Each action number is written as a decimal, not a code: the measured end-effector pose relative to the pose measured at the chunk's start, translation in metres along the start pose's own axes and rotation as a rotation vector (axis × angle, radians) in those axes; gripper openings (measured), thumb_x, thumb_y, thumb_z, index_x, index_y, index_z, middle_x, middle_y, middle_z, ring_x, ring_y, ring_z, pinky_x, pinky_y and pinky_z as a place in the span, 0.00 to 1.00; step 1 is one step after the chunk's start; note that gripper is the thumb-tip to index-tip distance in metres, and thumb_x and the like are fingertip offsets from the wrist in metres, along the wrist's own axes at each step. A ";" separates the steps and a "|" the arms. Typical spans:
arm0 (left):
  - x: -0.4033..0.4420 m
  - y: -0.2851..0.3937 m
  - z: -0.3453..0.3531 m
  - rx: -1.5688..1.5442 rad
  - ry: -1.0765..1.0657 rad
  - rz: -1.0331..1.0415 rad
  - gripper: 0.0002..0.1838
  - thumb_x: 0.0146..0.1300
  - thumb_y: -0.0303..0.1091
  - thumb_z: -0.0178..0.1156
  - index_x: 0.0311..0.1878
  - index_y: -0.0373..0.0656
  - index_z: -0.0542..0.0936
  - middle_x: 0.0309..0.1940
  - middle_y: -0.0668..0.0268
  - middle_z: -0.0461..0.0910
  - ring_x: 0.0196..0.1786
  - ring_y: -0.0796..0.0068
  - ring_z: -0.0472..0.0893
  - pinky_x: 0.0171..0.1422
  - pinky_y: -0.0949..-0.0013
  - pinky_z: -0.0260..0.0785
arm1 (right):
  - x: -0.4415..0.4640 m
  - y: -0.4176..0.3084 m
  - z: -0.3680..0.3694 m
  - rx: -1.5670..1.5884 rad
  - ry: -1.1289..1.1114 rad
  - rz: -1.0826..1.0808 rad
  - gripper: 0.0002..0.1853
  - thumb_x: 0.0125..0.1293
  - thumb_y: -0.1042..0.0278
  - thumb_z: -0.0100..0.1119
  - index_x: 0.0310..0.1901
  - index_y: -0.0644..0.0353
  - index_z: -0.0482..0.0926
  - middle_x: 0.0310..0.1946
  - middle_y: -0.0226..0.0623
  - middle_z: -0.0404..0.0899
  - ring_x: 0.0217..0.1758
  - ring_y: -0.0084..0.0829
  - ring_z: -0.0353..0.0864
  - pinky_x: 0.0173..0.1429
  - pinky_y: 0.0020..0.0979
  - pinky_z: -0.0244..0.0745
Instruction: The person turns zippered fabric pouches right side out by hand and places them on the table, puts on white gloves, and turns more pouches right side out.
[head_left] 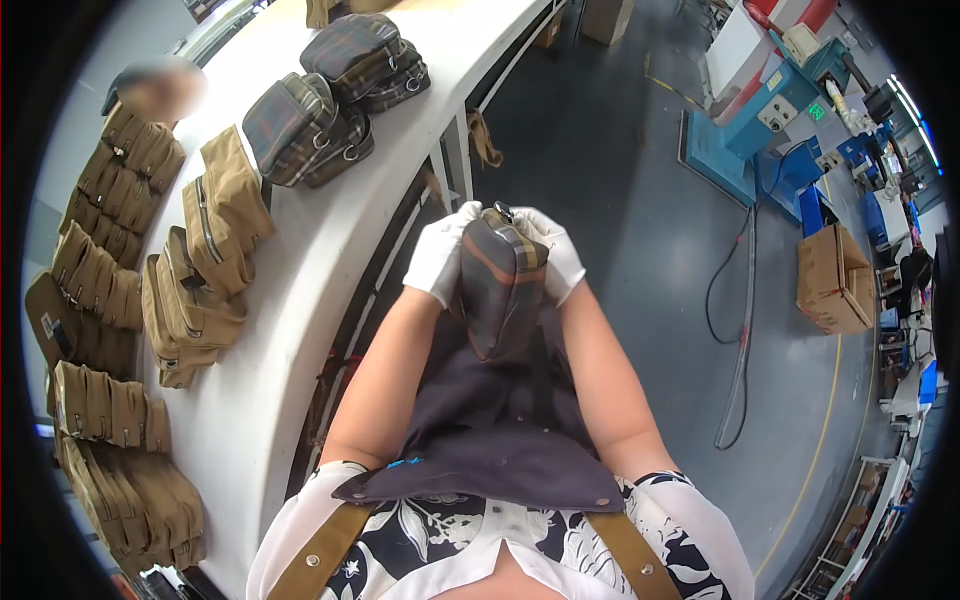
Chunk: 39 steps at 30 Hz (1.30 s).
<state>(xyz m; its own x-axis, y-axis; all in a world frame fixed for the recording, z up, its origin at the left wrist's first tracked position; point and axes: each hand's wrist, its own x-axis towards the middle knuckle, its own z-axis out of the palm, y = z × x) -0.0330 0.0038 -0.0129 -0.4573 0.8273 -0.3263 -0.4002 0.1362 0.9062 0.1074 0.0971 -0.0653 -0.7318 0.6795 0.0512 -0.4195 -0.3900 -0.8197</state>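
A small dark plaid zip bag [500, 280] with brown trim is held up in front of my apron, its narrow end facing me. My left hand [440, 258], in a white glove, is closed on the bag's left side near the top. On the other side my right hand [552, 250], also gloved in white, grips the upper right edge. A dark metal fitting shows at the top between the hands. Most fingertips are hidden behind the bag.
On the white table [330, 250] to my left stand several plaid bags [290, 128] and khaki bags [200, 300]. A person [155, 95] is at its far side. To the right are a blue machine [745, 140], a cardboard box [832, 280] and a floor cable [743, 360].
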 end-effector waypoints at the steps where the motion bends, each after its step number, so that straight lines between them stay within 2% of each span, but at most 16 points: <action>1: -0.001 0.005 -0.003 0.006 0.003 0.027 0.18 0.71 0.46 0.59 0.43 0.39 0.85 0.34 0.69 0.83 0.36 0.81 0.77 0.43 0.74 0.70 | 0.002 -0.024 0.015 -0.030 -0.011 -0.004 0.17 0.74 0.62 0.53 0.56 0.65 0.77 0.52 0.33 0.79 0.51 0.20 0.77 0.59 0.27 0.73; 3: -0.005 0.010 -0.003 -0.040 0.003 0.096 0.18 0.71 0.46 0.59 0.42 0.38 0.85 0.34 0.69 0.83 0.37 0.81 0.77 0.42 0.74 0.70 | 0.008 -0.046 0.015 -0.175 -0.130 0.018 0.25 0.73 0.54 0.53 0.61 0.67 0.75 0.60 0.36 0.74 0.59 0.22 0.73 0.64 0.28 0.69; 6: 0.005 -0.004 -0.001 0.028 -0.020 0.138 0.16 0.72 0.44 0.58 0.47 0.39 0.83 0.38 0.66 0.83 0.39 0.77 0.80 0.44 0.73 0.73 | 0.024 -0.050 0.044 -0.334 -0.078 0.023 0.22 0.75 0.57 0.53 0.59 0.68 0.75 0.50 0.33 0.81 0.52 0.21 0.78 0.59 0.25 0.71; 7: 0.018 -0.021 -0.007 -0.024 -0.045 0.129 0.16 0.73 0.44 0.57 0.47 0.39 0.83 0.38 0.67 0.83 0.38 0.78 0.80 0.43 0.73 0.73 | 0.039 -0.021 0.029 -0.108 -0.023 0.022 0.20 0.75 0.58 0.54 0.57 0.68 0.76 0.44 0.35 0.84 0.46 0.22 0.81 0.55 0.25 0.74; 8: 0.021 -0.023 -0.006 -0.025 -0.020 -0.004 0.16 0.74 0.43 0.55 0.48 0.39 0.83 0.38 0.68 0.83 0.38 0.79 0.79 0.43 0.74 0.72 | 0.054 0.004 0.004 -0.023 -0.020 0.103 0.20 0.75 0.56 0.54 0.55 0.67 0.77 0.42 0.37 0.84 0.44 0.23 0.82 0.52 0.26 0.76; 11: 0.010 -0.027 0.005 -0.020 -0.016 0.126 0.16 0.74 0.43 0.54 0.45 0.38 0.81 0.36 0.70 0.82 0.38 0.80 0.78 0.44 0.74 0.71 | 0.038 -0.006 0.020 -0.053 0.054 0.057 0.20 0.74 0.55 0.55 0.52 0.67 0.78 0.41 0.36 0.84 0.42 0.22 0.81 0.50 0.25 0.75; 14: 0.008 -0.022 -0.007 0.449 0.163 0.434 0.14 0.72 0.42 0.57 0.44 0.39 0.81 0.34 0.68 0.81 0.38 0.80 0.76 0.45 0.73 0.70 | 0.028 -0.021 0.027 -0.358 0.200 -0.037 0.19 0.74 0.55 0.56 0.50 0.65 0.80 0.41 0.33 0.85 0.43 0.20 0.80 0.50 0.25 0.75; 16: -0.023 0.020 0.003 0.362 0.174 0.460 0.13 0.73 0.42 0.55 0.45 0.40 0.77 0.36 0.69 0.78 0.37 0.82 0.74 0.44 0.73 0.70 | 0.012 -0.056 0.038 -0.742 0.294 -0.140 0.19 0.73 0.53 0.57 0.51 0.64 0.80 0.40 0.33 0.85 0.42 0.19 0.80 0.50 0.27 0.75; 18: -0.052 0.049 0.015 0.185 0.055 0.600 0.13 0.73 0.41 0.55 0.45 0.40 0.76 0.37 0.68 0.77 0.36 0.81 0.74 0.45 0.73 0.70 | -0.002 -0.083 0.053 -0.682 0.330 -0.241 0.23 0.72 0.49 0.58 0.54 0.64 0.77 0.37 0.37 0.86 0.39 0.26 0.83 0.47 0.31 0.76; 21: -0.079 0.066 0.041 0.653 0.034 0.809 0.11 0.74 0.37 0.54 0.39 0.39 0.76 0.32 0.70 0.75 0.33 0.81 0.72 0.41 0.72 0.68 | -0.017 -0.107 0.095 -1.125 0.364 -0.154 0.25 0.68 0.45 0.59 0.55 0.59 0.76 0.33 0.44 0.84 0.38 0.38 0.85 0.44 0.36 0.76; 22: -0.069 0.057 0.044 0.604 0.063 0.725 0.12 0.75 0.36 0.52 0.36 0.40 0.75 0.28 0.72 0.74 0.31 0.84 0.70 0.37 0.74 0.65 | -0.017 -0.105 0.096 -1.345 0.343 -0.100 0.21 0.69 0.48 0.59 0.53 0.57 0.78 0.30 0.41 0.82 0.35 0.33 0.83 0.42 0.34 0.76; 25: -0.037 0.033 0.044 0.270 0.011 0.566 0.16 0.76 0.41 0.52 0.33 0.40 0.75 0.26 0.74 0.73 0.29 0.88 0.68 0.34 0.79 0.62 | 0.016 -0.048 0.041 -0.377 0.161 -0.099 0.16 0.73 0.57 0.55 0.46 0.63 0.81 0.35 0.28 0.82 0.38 0.21 0.77 0.46 0.27 0.74; 26: -0.036 0.035 0.047 0.217 0.005 0.560 0.17 0.76 0.42 0.51 0.33 0.41 0.75 0.25 0.75 0.73 0.28 0.89 0.68 0.33 0.80 0.62 | 0.014 -0.046 0.046 -0.293 0.222 0.135 0.15 0.74 0.60 0.54 0.46 0.64 0.80 0.40 0.27 0.82 0.42 0.19 0.77 0.50 0.25 0.72; 31: -0.031 0.038 0.041 0.140 -0.008 0.417 0.20 0.76 0.47 0.51 0.29 0.44 0.75 0.20 0.75 0.72 0.20 0.88 0.67 0.25 0.80 0.60 | -0.001 -0.060 0.048 -0.324 0.173 -0.117 0.14 0.74 0.61 0.55 0.49 0.63 0.81 0.42 0.29 0.83 0.43 0.18 0.77 0.52 0.22 0.71; 35: -0.023 0.038 0.040 -0.079 -0.044 0.406 0.20 0.76 0.46 0.52 0.30 0.44 0.76 0.21 0.75 0.73 0.21 0.88 0.66 0.26 0.80 0.59 | -0.009 -0.095 0.069 -0.545 0.251 -0.135 0.14 0.74 0.62 0.56 0.51 0.64 0.79 0.42 0.27 0.82 0.42 0.15 0.74 0.51 0.20 0.71; 39: -0.014 0.019 0.033 0.002 -0.069 0.448 0.18 0.75 0.45 0.54 0.31 0.43 0.77 0.23 0.74 0.74 0.26 0.87 0.69 0.30 0.79 0.61 | 0.004 -0.057 0.055 -0.378 0.261 -0.061 0.12 0.74 0.63 0.55 0.46 0.63 0.82 0.40 0.28 0.83 0.46 0.16 0.76 0.55 0.21 0.71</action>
<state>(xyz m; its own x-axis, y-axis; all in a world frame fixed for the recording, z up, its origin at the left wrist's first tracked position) -0.0078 0.0126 0.0183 -0.5313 0.8391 0.1170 -0.1729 -0.2426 0.9546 0.0990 0.0878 0.0132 -0.5318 0.8469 0.0001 -0.1969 -0.1235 -0.9726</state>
